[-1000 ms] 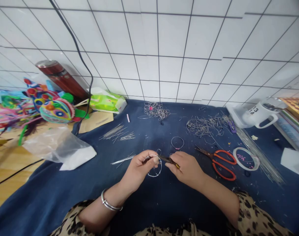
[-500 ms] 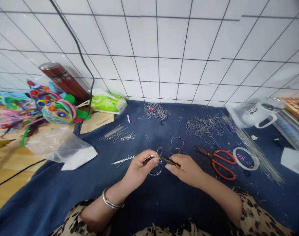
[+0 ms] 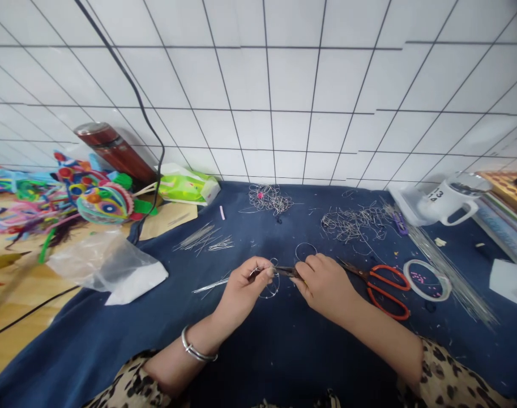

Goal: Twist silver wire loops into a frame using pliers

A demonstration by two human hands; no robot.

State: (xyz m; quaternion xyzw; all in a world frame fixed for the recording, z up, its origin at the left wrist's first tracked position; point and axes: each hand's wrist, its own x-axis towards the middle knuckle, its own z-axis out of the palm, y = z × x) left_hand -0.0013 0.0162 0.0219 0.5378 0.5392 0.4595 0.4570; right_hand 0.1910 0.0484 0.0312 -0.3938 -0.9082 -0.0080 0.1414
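My left hand (image 3: 247, 283) pinches a thin wire piece (image 3: 276, 290) bent into loops, part of it hidden behind the fingers. Closed around a pair of pliers (image 3: 286, 271), my right hand (image 3: 324, 282) keeps the handles mostly out of sight. The pliers' dark jaws meet the wire right beside my left fingertips. Just beyond my right hand lies a wire ring (image 3: 304, 249), partly covered by it. Red-handled scissors (image 3: 388, 289) rest to the right of that hand. Straight wires (image 3: 211, 285) lie left of my left hand.
Tangled wire heaps (image 3: 354, 222) (image 3: 270, 199) lie toward the wall. A round clear dish (image 3: 428, 280) with pink beads, long wires (image 3: 457, 275) and a white mug (image 3: 451, 198) stand right. A plastic bag (image 3: 109, 260), tissue pack (image 3: 188, 186), colourful craft figure (image 3: 105, 201) and red flask (image 3: 116, 150) are left.
My right hand has turned over the pliers, its knuckles now higher and covering more of the handles and the loose ring. The left hand keeps its pinch. The view has tilted slightly upward.
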